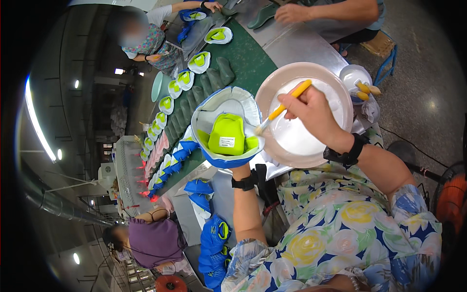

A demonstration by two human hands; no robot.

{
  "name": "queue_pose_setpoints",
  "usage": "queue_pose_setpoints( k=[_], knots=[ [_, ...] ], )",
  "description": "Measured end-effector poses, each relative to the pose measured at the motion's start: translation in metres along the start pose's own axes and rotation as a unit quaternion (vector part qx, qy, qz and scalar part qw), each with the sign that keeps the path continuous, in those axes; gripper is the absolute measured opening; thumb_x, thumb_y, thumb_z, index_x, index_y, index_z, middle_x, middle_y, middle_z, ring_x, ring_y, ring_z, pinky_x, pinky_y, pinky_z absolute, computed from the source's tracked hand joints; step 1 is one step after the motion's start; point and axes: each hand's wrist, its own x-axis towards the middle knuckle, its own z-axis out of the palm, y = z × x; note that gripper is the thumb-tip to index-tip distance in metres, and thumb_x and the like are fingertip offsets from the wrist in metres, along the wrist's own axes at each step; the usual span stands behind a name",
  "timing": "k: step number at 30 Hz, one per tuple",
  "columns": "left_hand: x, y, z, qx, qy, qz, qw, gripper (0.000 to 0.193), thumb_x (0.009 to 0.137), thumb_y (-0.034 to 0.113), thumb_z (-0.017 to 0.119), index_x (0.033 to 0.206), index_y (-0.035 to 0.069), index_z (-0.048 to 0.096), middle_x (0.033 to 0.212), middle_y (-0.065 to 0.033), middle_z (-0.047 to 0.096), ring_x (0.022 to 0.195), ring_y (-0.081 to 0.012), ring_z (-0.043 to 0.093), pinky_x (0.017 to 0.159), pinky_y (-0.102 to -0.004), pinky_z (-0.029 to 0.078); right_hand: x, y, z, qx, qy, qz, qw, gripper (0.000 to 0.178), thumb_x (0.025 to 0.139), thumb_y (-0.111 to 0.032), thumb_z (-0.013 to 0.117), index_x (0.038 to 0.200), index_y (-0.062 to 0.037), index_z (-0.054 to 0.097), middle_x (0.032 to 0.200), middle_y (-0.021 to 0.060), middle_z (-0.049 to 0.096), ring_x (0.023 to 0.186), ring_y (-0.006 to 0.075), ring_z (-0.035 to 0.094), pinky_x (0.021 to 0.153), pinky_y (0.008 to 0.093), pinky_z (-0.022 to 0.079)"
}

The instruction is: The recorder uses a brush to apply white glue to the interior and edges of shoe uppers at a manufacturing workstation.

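My left hand (240, 171) holds up a blue shoe upper (228, 161), its underside turned toward me; most of the fingers are hidden behind it. Inside the upper show a white lining edge and a bright lime-green piece with a printed label. Between the thumb and fingers of my right hand (314, 111) is a paintbrush (291, 101) with a yellow handle. Its pale bristles meet the white inner edge at the upper's right side. Under the right hand stands a wide pinkish basin (265, 87) holding white liquid (297, 143).
Rows of shoe uppers (166, 104) and dark green shoe lasts (214, 78) lie along a green conveyor belt (250, 53). Blue uppers (212, 248) are stacked beside my left arm. A small tub (351, 74) with yellow-handled brushes stands right of the basin. Co-workers sit around the line.
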Motion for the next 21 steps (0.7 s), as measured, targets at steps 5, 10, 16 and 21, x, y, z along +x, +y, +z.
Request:
queue_pose_setpoints(
  k=[5, 10, 16, 21],
  knots=[
    [0.023, 0.001, 0.004, -0.062, 0.024, 0.039, 0.997, 0.070, 0.091, 0.023, 0.066, 0.148, 0.000, 0.034, 0.148, -0.0176, 0.044, 0.132, -0.0305, 0.049, 0.112, -0.0442, 0.040, -0.007, -0.001, -0.001, -0.035, -0.047, 0.053, 0.997, 0.036, 0.092, -0.026, 0.070, 0.098, 0.0070, 0.058, 0.079, 0.0110, 0.068, 0.067, 0.0142, 0.068, 0.062, 0.0262, 0.054],
    [0.037, 0.018, 0.005, -0.097, 0.042, 0.057, 0.993, 0.051, 0.100, 0.025, 0.053, 0.143, 0.000, 0.042, 0.141, -0.0187, 0.052, 0.120, -0.0304, 0.060, 0.102, -0.0405, 0.051, -0.016, -0.001, -0.001, -0.030, -0.063, 0.038, 0.997, 0.034, 0.092, -0.025, 0.070, 0.098, 0.0063, 0.058, 0.078, 0.0104, 0.067, 0.065, 0.0137, 0.067, 0.062, 0.0258, 0.054],
    [-0.003, -0.043, -0.039, -0.338, -0.129, -0.283, 0.888, 0.049, 0.100, 0.022, 0.055, 0.144, 0.005, 0.042, 0.137, -0.0156, 0.056, 0.118, -0.0260, 0.060, 0.101, -0.0419, 0.052, -0.007, -0.013, -0.005, 0.012, -0.120, -0.123, 0.985, 0.022, 0.090, -0.013, 0.072, 0.103, 0.0002, 0.060, 0.090, 0.0099, 0.068, 0.078, 0.0141, 0.069, 0.070, 0.0251, 0.054],
    [-0.027, 0.007, -0.016, -0.425, -0.165, -0.363, 0.813, 0.048, 0.101, 0.025, 0.053, 0.144, 0.006, 0.042, 0.136, -0.0156, 0.057, 0.118, -0.0268, 0.060, 0.100, -0.0423, 0.052, -0.005, -0.031, -0.018, -0.055, -0.246, -0.309, 0.917, 0.021, 0.089, -0.006, 0.071, 0.107, -0.0034, 0.061, 0.104, 0.0098, 0.068, 0.095, 0.0209, 0.069, 0.081, 0.0313, 0.054]
  ],
)
